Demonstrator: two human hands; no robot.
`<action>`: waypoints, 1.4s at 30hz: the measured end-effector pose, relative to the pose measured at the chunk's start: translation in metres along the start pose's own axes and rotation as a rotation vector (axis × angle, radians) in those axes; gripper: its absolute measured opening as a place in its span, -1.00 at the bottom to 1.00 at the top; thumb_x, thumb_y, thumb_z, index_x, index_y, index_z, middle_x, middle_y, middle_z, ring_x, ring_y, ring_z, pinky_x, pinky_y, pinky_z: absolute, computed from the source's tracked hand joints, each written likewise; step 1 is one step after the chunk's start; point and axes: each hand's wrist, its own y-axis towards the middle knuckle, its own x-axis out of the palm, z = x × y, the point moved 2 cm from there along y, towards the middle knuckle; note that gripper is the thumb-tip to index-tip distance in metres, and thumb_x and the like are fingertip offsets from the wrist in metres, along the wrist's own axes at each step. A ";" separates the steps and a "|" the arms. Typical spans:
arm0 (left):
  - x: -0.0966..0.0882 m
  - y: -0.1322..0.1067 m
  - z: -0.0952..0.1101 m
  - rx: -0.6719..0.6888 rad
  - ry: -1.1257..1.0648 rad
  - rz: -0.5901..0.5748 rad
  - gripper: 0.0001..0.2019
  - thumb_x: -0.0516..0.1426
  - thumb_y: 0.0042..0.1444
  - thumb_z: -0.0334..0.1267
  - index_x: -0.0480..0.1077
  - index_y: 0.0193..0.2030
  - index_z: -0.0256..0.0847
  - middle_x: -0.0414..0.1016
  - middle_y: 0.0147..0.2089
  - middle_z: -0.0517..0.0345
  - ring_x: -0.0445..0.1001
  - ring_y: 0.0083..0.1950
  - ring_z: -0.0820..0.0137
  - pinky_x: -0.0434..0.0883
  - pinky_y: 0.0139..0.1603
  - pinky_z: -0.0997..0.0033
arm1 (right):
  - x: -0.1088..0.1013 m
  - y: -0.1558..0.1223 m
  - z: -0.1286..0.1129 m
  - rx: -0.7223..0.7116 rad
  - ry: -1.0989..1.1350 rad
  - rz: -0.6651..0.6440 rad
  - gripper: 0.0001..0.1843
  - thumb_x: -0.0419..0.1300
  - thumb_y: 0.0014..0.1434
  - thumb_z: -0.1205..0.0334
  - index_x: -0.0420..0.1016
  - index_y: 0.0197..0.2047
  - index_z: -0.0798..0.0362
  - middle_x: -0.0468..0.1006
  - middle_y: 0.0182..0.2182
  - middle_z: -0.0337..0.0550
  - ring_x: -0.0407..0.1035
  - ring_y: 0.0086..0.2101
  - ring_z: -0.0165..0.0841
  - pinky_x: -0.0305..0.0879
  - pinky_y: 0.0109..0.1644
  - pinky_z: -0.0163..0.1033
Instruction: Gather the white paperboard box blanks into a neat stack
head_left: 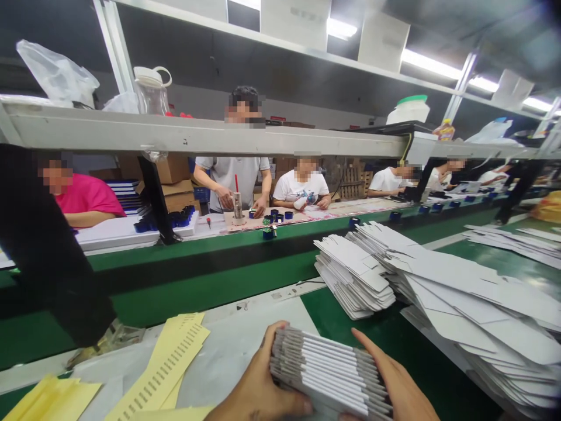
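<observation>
Both wrists and the card stack (328,374) base — cut off below

Both hands sit low in the head view, palms turned toward each other. The left hand (258,389) curls its fingers up and over, thumb underneath. The right hand (394,380) lies flatter, fingers stretched forward, pressed sideways in a shared grip.

A factory packing line: workers (302,186) sit along a green conveyor belt (205,263) under strip lights (432,64). Beyond the hands, flat cartons (438,280) lie stacked, apparently unfolded boxes.
</observation>
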 end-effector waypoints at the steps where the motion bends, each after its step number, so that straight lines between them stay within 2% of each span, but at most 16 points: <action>1: -0.003 -0.002 0.000 -0.007 0.039 0.049 0.18 0.45 -0.36 -0.39 -0.16 0.35 -0.09 0.34 0.17 -0.11 0.40 0.10 0.09 0.28 0.14 0.09 | 0.001 0.000 -0.002 0.038 0.043 0.002 0.00 0.32 -0.12 0.03 0.09 0.37 0.01 0.50 0.08 -0.02 0.38 0.08 -0.08 0.35 0.10 -0.14; 3: -0.009 -0.005 0.005 0.026 0.220 0.163 0.27 0.46 -0.35 -0.34 -0.26 0.40 0.09 0.12 0.35 -0.09 0.16 0.33 -0.02 0.04 0.33 -0.10 | 0.004 0.000 -0.006 0.093 0.113 0.001 -0.05 0.29 -0.12 0.06 0.12 0.35 -0.04 0.56 -0.02 -0.05 0.46 -0.02 -0.11 0.40 0.00 -0.16; 5: -0.012 -0.010 0.014 0.136 0.469 0.236 0.15 0.41 -0.22 -0.36 -0.20 0.39 0.28 -0.04 0.43 0.06 -0.02 0.42 -0.02 -0.06 0.37 -0.17 | 0.006 0.001 -0.010 0.103 0.143 0.004 -0.08 0.29 -0.13 0.09 0.14 0.33 -0.05 0.60 -0.12 -0.09 0.50 -0.11 -0.13 0.41 -0.08 -0.19; 7: -0.008 -0.016 0.023 0.328 0.728 0.214 -0.08 0.29 0.01 -0.41 -0.09 0.36 0.35 -0.10 0.45 0.11 0.02 0.42 0.03 0.07 0.34 -0.13 | 0.006 0.002 -0.012 0.102 0.150 0.020 -0.08 0.27 -0.12 0.12 0.12 0.33 -0.05 0.62 -0.19 -0.14 0.53 -0.18 -0.15 0.42 -0.14 -0.22; 9: 0.000 -0.021 0.030 0.557 0.936 0.168 -0.30 0.19 0.15 -0.43 0.06 0.32 0.27 -0.07 0.44 0.08 0.07 0.40 0.09 0.17 0.32 -0.01 | 0.005 0.003 -0.013 0.108 0.153 0.027 -0.06 0.26 -0.13 0.15 0.09 0.35 -0.05 0.63 -0.24 -0.17 0.54 -0.23 -0.16 0.42 -0.19 -0.25; 11: 0.006 -0.026 0.032 0.689 1.003 0.136 -0.46 0.15 0.21 -0.40 0.17 0.27 0.16 0.01 0.42 0.02 0.09 0.40 0.11 0.20 0.33 0.09 | 0.004 0.004 -0.013 0.104 0.156 0.021 -0.02 0.26 -0.14 0.17 0.03 0.36 -0.04 0.63 -0.24 -0.18 0.54 -0.24 -0.17 0.42 -0.20 -0.25; 13: 0.008 -0.027 0.033 0.660 0.945 0.104 -0.52 0.13 0.23 -0.41 0.21 0.23 0.12 0.02 0.43 0.02 0.08 0.42 0.14 0.20 0.34 0.14 | 0.004 0.006 -0.013 0.090 0.158 0.011 0.01 0.26 -0.14 0.17 -0.01 0.38 -0.04 0.63 -0.23 -0.17 0.54 -0.24 -0.17 0.43 -0.19 -0.24; 16: 0.005 -0.024 0.034 0.486 0.793 0.086 -0.56 0.12 0.20 -0.45 0.27 0.14 0.12 0.02 0.44 0.12 0.14 0.40 0.23 0.21 0.32 0.27 | 0.004 0.008 -0.013 0.086 0.157 0.017 0.00 0.27 -0.13 0.15 -0.01 0.38 -0.04 0.63 -0.22 -0.17 0.55 -0.24 -0.18 0.43 -0.19 -0.25; 19: 0.000 -0.023 0.033 0.365 0.652 0.162 -0.53 0.13 0.11 -0.48 0.31 0.08 0.15 0.07 0.42 0.25 0.16 0.38 0.30 0.22 0.30 0.34 | 0.003 0.009 -0.014 0.101 0.158 0.035 -0.02 0.27 -0.11 0.12 0.01 0.37 -0.06 0.63 -0.20 -0.17 0.56 -0.25 -0.18 0.43 -0.23 -0.28; 23: -0.004 -0.022 0.032 0.272 0.486 0.269 -0.45 0.10 0.06 -0.48 0.26 0.13 0.19 0.01 0.42 0.30 0.10 0.39 0.32 0.19 0.33 0.28 | 0.003 0.009 -0.015 0.102 0.160 0.058 -0.03 0.27 -0.12 0.11 0.05 0.36 -0.06 0.62 -0.13 -0.14 0.55 -0.19 -0.15 0.43 -0.21 -0.28; 25: -0.003 -0.024 0.034 0.284 0.521 0.364 -0.58 0.11 0.07 -0.45 0.32 0.02 0.10 0.18 0.30 0.25 0.24 0.27 0.33 0.28 0.21 0.33 | 0.003 0.009 -0.014 0.100 0.162 0.058 -0.04 0.27 -0.11 0.09 0.05 0.36 -0.06 0.61 -0.11 -0.12 0.55 -0.17 -0.14 0.44 -0.18 -0.27; 27: -0.002 -0.028 0.039 0.304 0.593 0.472 -0.74 0.14 0.06 -0.42 0.34 -0.14 0.01 0.36 0.04 0.23 0.37 -0.01 0.38 0.36 -0.02 0.40 | 0.003 0.009 -0.014 0.100 0.164 0.058 -0.05 0.27 -0.09 0.08 0.05 0.36 -0.07 0.61 -0.09 -0.10 0.54 -0.15 -0.14 0.44 -0.15 -0.26; 29: -0.001 -0.031 0.042 0.277 0.620 0.521 -0.83 0.16 0.04 -0.39 0.34 -0.25 -0.04 0.39 -0.18 0.27 0.34 -0.24 0.40 0.34 -0.20 0.43 | 0.004 0.009 -0.013 0.102 0.160 0.064 -0.06 0.27 -0.09 0.08 0.05 0.36 -0.08 0.60 -0.07 -0.10 0.54 -0.14 -0.14 0.44 -0.14 -0.25; 33: 0.000 -0.036 0.041 0.215 0.595 0.466 -0.87 0.16 0.06 -0.36 0.40 -0.26 -0.05 0.46 -0.20 0.26 0.37 -0.26 0.40 0.35 -0.22 0.45 | 0.004 0.009 -0.013 0.095 0.160 0.083 -0.06 0.28 -0.09 0.09 0.06 0.36 -0.07 0.61 -0.07 -0.10 0.54 -0.14 -0.14 0.44 -0.16 -0.27; 40: -0.002 -0.043 0.034 0.348 0.628 0.392 -0.84 0.11 0.07 -0.47 0.32 -0.33 -0.08 0.41 -0.26 0.27 0.38 -0.28 0.44 0.33 -0.28 0.52 | 0.000 0.008 -0.010 0.070 0.218 0.018 0.07 0.32 -0.16 0.10 -0.01 0.39 -0.04 0.60 -0.05 -0.09 0.53 -0.11 -0.08 0.45 -0.13 -0.24; 42: -0.002 -0.046 0.034 0.344 0.622 0.376 -0.83 0.12 0.06 -0.48 0.30 -0.35 -0.08 0.43 -0.24 0.28 0.40 -0.25 0.45 0.33 -0.21 0.52 | -0.002 0.007 -0.008 0.034 0.249 -0.019 0.15 0.35 -0.21 0.11 -0.07 0.41 0.01 0.58 -0.02 -0.04 0.52 -0.09 -0.06 0.45 -0.13 -0.23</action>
